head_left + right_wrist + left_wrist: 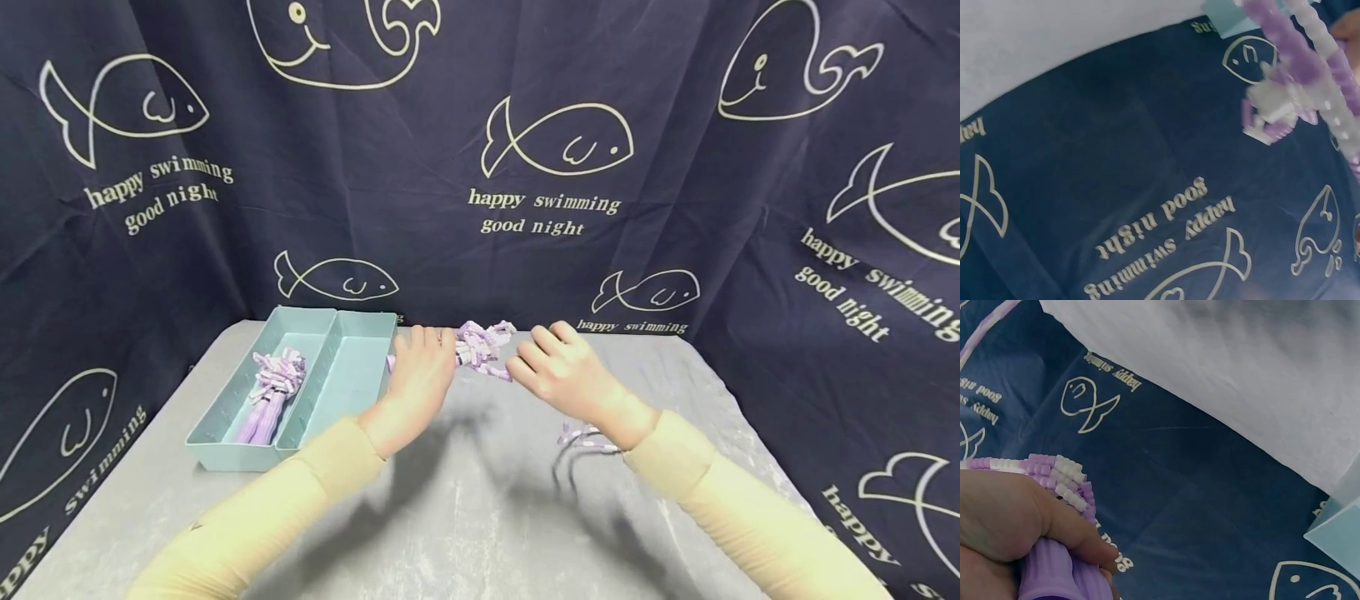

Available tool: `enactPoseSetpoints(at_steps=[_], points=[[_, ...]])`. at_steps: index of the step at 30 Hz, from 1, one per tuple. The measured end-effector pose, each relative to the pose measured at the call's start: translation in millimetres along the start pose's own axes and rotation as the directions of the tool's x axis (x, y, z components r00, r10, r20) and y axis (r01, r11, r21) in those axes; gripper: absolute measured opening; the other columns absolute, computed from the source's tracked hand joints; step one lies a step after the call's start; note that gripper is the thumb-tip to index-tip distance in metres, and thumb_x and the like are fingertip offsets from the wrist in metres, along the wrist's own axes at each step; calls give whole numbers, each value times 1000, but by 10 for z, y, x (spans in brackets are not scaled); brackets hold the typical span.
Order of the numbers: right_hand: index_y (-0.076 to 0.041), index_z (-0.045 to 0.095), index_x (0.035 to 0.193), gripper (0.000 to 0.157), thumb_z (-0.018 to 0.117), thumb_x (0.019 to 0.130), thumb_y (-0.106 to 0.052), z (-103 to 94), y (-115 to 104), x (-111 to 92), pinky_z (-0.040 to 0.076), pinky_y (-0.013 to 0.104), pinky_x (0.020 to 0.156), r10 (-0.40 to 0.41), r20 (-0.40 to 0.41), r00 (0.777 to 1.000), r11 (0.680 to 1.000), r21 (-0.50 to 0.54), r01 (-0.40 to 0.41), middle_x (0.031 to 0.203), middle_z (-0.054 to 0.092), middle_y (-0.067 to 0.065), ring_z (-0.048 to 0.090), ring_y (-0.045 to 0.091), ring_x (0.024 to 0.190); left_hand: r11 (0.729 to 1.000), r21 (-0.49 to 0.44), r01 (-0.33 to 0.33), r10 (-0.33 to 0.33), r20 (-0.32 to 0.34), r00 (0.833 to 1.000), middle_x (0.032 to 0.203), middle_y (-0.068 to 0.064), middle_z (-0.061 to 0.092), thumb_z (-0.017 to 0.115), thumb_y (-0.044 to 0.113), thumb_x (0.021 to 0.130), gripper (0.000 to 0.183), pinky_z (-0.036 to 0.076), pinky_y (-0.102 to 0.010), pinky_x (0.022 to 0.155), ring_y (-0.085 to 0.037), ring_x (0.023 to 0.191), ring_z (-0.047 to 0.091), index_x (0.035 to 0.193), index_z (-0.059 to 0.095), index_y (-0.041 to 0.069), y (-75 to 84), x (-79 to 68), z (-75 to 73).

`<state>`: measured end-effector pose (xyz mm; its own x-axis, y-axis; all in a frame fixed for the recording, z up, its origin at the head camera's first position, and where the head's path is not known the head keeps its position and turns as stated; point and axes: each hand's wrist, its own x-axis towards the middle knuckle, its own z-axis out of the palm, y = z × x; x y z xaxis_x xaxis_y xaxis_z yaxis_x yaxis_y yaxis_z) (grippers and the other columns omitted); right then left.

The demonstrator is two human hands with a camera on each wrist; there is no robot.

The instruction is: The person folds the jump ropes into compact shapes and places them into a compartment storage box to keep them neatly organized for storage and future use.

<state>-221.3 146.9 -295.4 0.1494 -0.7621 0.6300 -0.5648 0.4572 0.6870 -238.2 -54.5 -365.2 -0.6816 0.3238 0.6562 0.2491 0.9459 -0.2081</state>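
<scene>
My left hand (423, 367) grips the purple handles (1054, 569) of a beaded jump rope, with thumb and fingers wrapped round them. The rope's purple and white beads (476, 343) are bunched in folds beyond the hand. To the right, my right hand (555, 367) has curled fingers and holds a beaded strand that runs from the bundle. A loose loop of the rope (588, 437) hangs below the right wrist. In the right wrist view, beaded strands (1310, 69) cross the upper right, close to the camera.
A light blue two-compartment box (232, 454) stands on the left of the grey table (495, 517). Another bundled jump rope (270, 400) with purple handles lies in its left compartment. Dark curtains (420, 200) with fish drawings enclose the back and sides.
</scene>
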Motion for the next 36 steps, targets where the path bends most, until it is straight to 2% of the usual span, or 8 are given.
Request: enactPoseSetpoints(at_steps=[4, 8, 13, 17, 21, 26, 29, 36], points=[[-6, 43, 63, 25, 44, 83, 9, -58, 63, 109, 33, 32, 54, 12, -26, 1000, 1000, -17, -12, 62, 42, 5, 35, 22, 55, 998, 34, -46, 45, 19, 999, 77, -12, 55, 49, 3, 85, 6, 36, -39, 64, -26, 76, 49, 88, 52, 7, 77, 3, 3], [-5, 46, 65, 21, 48, 82, 8, -65, 145, 117, 35, 35, 56, 40, 2, 999, 998, -47, -40, 62, 43, 6, 40, 25, 58, 991, 79, -106, 109, -26, 994, 73, -8, 52, 36, 3, 88, 16, 34, -37, 62, -23, 71, 46, 84, 49, 10, 160, -30, -5], [-4, 49, 68, 18, 49, 83, 6, -81, 243, 116, 35, 37, 57, 73, 27, 997, 995, -68, -71, 64, 45, 7, 42, 27, 60, 973, 99, -208, 216, -77, 973, 72, -6, 50, 23, 5, 89, 28, 33, -36, 61, -22, 69, 44, 85, 50, 10, 236, -58, -68], [-4, 48, 67, 19, 47, 84, 4, -91, 306, 109, 35, 38, 57, 80, 34, 996, 994, -74, -77, 64, 44, 8, 42, 28, 59, 956, 84, -283, 290, -98, 952, 73, -6, 50, 24, 6, 89, 26, 33, -36, 62, -22, 70, 44, 88, 50, 10, 279, -76, -111], [-4, 48, 67, 20, 45, 85, 3, -87, 388, 87, 35, 39, 57, 94, 41, 995, 993, -82, -90, 63, 43, 8, 41, 28, 58, 937, 77, -341, 349, -153, 924, 72, -5, 49, 26, 4, 88, 27, 32, -34, 61, -22, 70, 44, 88, 52, 10, 311, -104, -145], [-4, 46, 65, 23, 43, 86, 4, -71, 525, 49, 34, 40, 55, 129, 25, 991, 988, -86, -126, 60, 41, 8, 40, 28, 56, 906, 87, -414, 422, -258, 869, 68, -3, 47, 27, 1, 88, 28, 29, -30, 57, -20, 65, 43, 83, 52, 12, 348, -171, -215], [-4, 45, 64, 24, 42, 86, 5, -54, 591, 27, 33, 39, 55, 123, 24, 992, 989, -89, -120, 60, 40, 8, 39, 27, 56, 893, 91, -441, 447, -295, 845, 69, -2, 47, 26, 1, 90, 30, 29, -30, 56, -19, 65, 43, 85, 53, 13, 370, -189, -268], [-4, 46, 66, 25, 39, 89, 1, -2, 692, -75, 34, 40, 57, 145, 105, 984, 987, -81, -137, 62, 42, 8, 42, 29, 59, 866, 81, -493, 485, -373, 791, 75, -1, 51, 28, 3, 93, 27, 31, -31, 59, -18, 68, 46, 87, 51, 14, 383, -194, -342]])
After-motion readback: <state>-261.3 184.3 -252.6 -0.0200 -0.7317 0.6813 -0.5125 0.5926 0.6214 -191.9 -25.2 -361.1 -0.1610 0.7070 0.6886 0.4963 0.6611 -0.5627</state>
